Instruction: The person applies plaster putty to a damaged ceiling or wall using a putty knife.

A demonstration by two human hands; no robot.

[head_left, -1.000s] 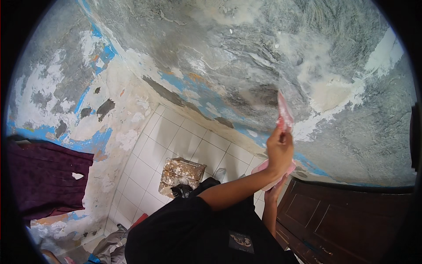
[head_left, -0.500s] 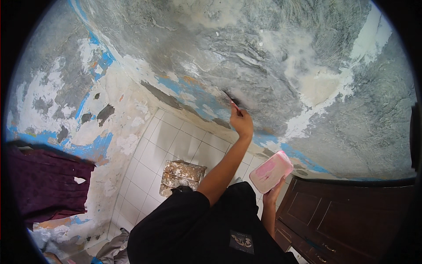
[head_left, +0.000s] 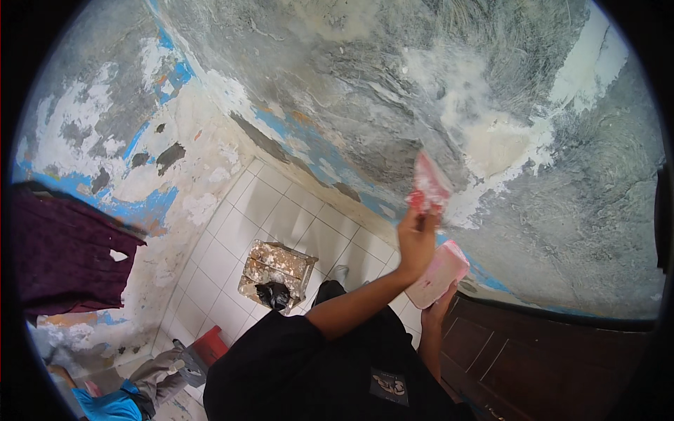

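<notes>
My left hand (head_left: 417,249) grips a red-and-white putty spreader (head_left: 430,184), its flat blade raised and blurred by motion in front of the grey patched wall (head_left: 337,84). Whether the blade touches the wall I cannot tell. Just below, my right hand (head_left: 439,309) holds a pink rectangular tub (head_left: 437,277) smeared with pale putty, tilted close to the wall. The left wrist passes beside the tub's upper left side. White filler patches (head_left: 484,189) run diagonally across the wall to the right of the spreader.
A putty-spattered stool (head_left: 277,261) bearing a black plastic bag (head_left: 272,295) stands on white floor tiles (head_left: 232,263). Dark wooden cabinetry (head_left: 533,358) is at lower right. Purple cloth (head_left: 70,252) hangs at left. At lower left are a red object (head_left: 210,345) and apparently another person in blue (head_left: 109,401).
My left hand has moved right and slightly down with the spreader, whose broad face now shows. The tub stays nearly in place. The view has shifted, showing more of the stool and lower-left corner.
</notes>
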